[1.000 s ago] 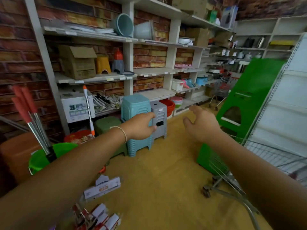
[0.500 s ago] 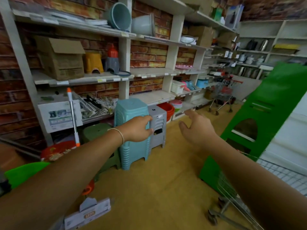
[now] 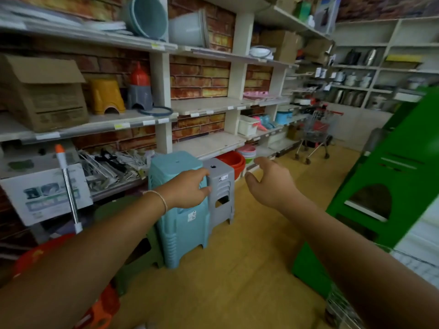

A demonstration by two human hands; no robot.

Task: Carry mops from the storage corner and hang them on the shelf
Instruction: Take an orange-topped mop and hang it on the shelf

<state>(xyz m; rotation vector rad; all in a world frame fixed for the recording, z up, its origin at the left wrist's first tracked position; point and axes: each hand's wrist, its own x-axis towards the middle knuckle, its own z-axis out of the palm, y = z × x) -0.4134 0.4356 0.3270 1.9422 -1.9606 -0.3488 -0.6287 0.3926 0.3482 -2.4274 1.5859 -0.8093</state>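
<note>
Both hands reach out empty over the floor, the left hand before stacked teal stools, the right hand spread, a mop handle leaning against the shelf.

the floor carries a teal stool stack, a grey stool stack touching its right side, a dark green stool to its left, a green cabinet and a far trolley. the shelves hold a box, a yellow stool and tubs.
</note>
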